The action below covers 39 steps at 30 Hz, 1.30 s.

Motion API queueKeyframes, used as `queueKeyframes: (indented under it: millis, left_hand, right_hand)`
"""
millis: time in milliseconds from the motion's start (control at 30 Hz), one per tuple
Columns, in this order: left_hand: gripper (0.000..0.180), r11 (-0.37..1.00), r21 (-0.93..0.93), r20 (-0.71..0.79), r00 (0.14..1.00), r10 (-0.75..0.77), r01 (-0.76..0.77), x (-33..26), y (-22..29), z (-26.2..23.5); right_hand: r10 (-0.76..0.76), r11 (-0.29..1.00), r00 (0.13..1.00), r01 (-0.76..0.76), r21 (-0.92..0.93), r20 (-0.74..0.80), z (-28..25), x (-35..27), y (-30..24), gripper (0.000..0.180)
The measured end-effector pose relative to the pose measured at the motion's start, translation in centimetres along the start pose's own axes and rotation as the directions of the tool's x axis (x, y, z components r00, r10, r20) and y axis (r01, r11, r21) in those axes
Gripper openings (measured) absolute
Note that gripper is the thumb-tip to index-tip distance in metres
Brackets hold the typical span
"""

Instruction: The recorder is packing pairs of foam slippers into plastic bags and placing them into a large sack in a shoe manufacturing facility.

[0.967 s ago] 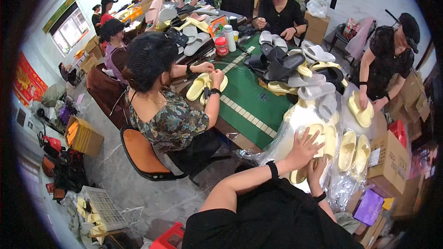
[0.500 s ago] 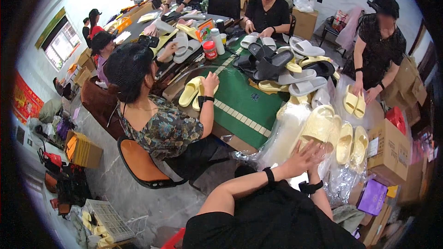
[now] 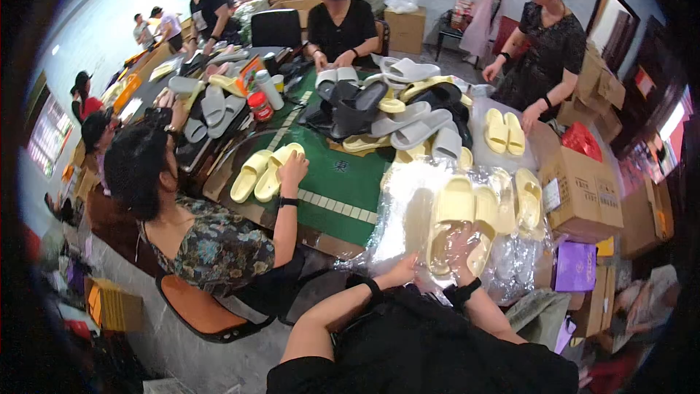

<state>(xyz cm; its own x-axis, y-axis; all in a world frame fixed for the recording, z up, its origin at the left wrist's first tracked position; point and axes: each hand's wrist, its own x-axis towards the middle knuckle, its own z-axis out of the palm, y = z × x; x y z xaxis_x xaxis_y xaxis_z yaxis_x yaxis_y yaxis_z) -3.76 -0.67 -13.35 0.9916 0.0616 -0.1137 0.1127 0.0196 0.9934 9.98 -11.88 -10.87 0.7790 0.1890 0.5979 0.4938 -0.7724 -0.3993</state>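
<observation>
A pair of pale yellow slippers (image 3: 453,201) lies in front of me on shiny clear plastic (image 3: 399,215). My left hand (image 3: 398,272) is at the near left edge of this plastic, fingers closed on it. By the heel ends of the slippers is my right hand (image 3: 461,257), its fingers blurred by glare and plastic. Beside this pair, to the right, lie more yellow slippers (image 3: 528,197), on or under clear plastic.
Beyond the plastic, grey, black and yellow slippers are heaped (image 3: 408,113) on the green table mat (image 3: 332,175). A person to the left handles yellow slippers (image 3: 267,171). At right stand a cardboard box (image 3: 583,190) and a purple box (image 3: 574,266). Another person stands at the far right.
My hands, crossed over the slippers before, have parted: the left has drawn back to the plastic's edge, the right stays by the heels. The view has shifted right; the person at right has straightened up.
</observation>
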Motion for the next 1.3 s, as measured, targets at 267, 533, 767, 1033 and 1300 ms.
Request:
queueKeyframes:
  millis: [267, 533, 767, 1033, 1300]
  left_hand:
    - [0.065, 0.834, -0.336, 0.263, 0.893, -0.364, 0.439, 1.1, 2.1, 1.1]
    - [0.049, 0.632, -0.705, 0.259, 0.946, -0.194, 0.323, 2.1, 6.0, 0.1]
    - [0.039, 0.827, -0.404, 0.503, 0.850, -0.155, 0.390, 3.0, 14.4, 5.0]
    - [0.052, 0.930, -0.169, 0.685, 0.717, -0.127, 0.326, 2.3, 14.7, 5.7]
    - [0.044, 0.937, -0.035, 0.564, 0.781, -0.269, 0.348, 0.6, 11.5, 3.7]
  right_hand:
    - [-0.164, 0.986, 0.859, 0.123, 0.116, 0.485, -1.2, 2.7, 0.7, 0.035]
    - [-0.058, 0.684, 0.042, -0.726, 0.070, 0.997, -14.1, -0.3, 1.7, 0.047]
    - [0.018, -0.369, 0.245, -0.900, 0.234, 0.969, -13.0, 0.6, 2.5, 0.066]
    - [0.360, -0.157, 0.368, -0.882, 0.444, 0.857, -12.4, 3.5, 2.7, 0.029]
    - [0.311, 0.638, 0.844, -0.526, 0.562, 0.436, -10.8, 7.0, 5.7, 0.014]
